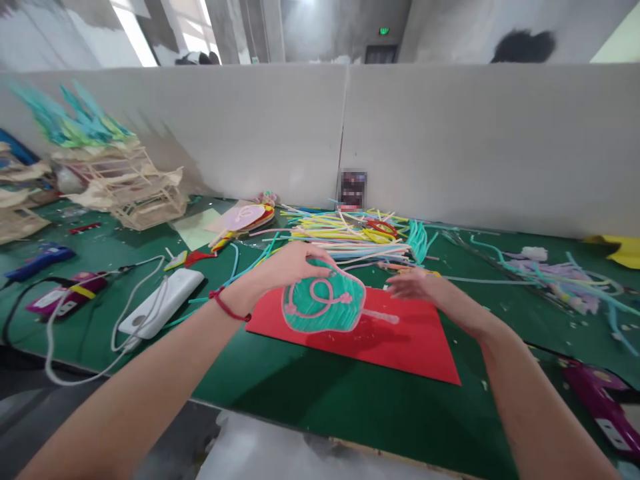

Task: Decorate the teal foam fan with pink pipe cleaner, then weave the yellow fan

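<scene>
Power bank point(163, 303) lies cabled toward the table point(300, 393)'s left edge, likely kept off the work spot. Left hand point(285, 267) grips the fan point(325, 303) by its top rim over the red sheet point(400, 340) mid-table, leaving the face visible. Right hand point(413, 285) is spread wide and empty beside the handle. Glue gun point(600, 393) sits at the right near corner.

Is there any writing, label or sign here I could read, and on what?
Nothing is legible.
Green lit sign on the far wall: too small.
Dark patch on the grey partition: blurred.
White label on the purple glue gun: too small.
Teal fan-shaped piece in the left hand: no letters.
</scene>
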`<action>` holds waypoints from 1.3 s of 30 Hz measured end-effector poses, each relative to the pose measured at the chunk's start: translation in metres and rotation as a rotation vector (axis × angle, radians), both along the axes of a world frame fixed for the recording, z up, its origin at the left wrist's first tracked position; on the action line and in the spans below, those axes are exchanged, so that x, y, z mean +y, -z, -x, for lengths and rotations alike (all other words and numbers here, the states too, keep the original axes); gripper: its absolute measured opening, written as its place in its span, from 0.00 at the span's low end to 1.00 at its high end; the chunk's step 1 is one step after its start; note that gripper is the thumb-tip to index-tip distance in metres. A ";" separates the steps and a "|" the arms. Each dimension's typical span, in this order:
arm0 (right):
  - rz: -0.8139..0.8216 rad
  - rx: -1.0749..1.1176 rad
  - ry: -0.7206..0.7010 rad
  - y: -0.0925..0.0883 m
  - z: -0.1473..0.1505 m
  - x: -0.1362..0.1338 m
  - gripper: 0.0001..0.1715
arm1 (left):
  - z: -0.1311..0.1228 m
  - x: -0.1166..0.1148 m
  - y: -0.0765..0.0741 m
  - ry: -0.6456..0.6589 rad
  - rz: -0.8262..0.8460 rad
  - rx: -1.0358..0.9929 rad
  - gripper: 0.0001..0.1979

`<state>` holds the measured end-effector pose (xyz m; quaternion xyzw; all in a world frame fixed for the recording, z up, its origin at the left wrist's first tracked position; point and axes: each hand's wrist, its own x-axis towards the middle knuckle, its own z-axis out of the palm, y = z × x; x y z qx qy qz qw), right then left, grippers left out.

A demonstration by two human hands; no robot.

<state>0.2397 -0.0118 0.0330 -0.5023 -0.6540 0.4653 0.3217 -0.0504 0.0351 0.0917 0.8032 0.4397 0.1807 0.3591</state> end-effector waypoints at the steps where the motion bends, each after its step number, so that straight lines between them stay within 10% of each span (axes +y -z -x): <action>1: 0.031 -0.049 -0.092 -0.004 0.003 0.001 0.30 | -0.003 0.005 -0.005 0.023 -0.047 0.000 0.09; 7: 0.190 -0.005 -0.304 -0.001 0.034 0.010 0.23 | -0.024 0.032 -0.024 -0.032 -0.231 -0.007 0.10; 12: 0.093 0.382 0.040 0.004 0.059 0.041 0.23 | -0.032 0.053 -0.013 -0.680 -0.625 -0.409 0.22; 15: 0.035 0.490 0.103 0.006 0.071 0.060 0.27 | -0.040 0.064 0.006 -0.888 -0.462 -0.723 0.25; 18: 0.016 0.572 0.131 0.013 0.083 0.072 0.27 | -0.052 0.072 0.028 -0.645 -0.045 -0.895 0.25; 23: 0.046 0.615 0.170 0.043 0.105 0.076 0.29 | -0.069 0.075 0.049 -0.355 0.150 -0.840 0.18; 39: -0.012 0.492 0.272 0.078 0.113 0.069 0.28 | -0.082 0.071 0.083 -0.362 0.284 -0.907 0.13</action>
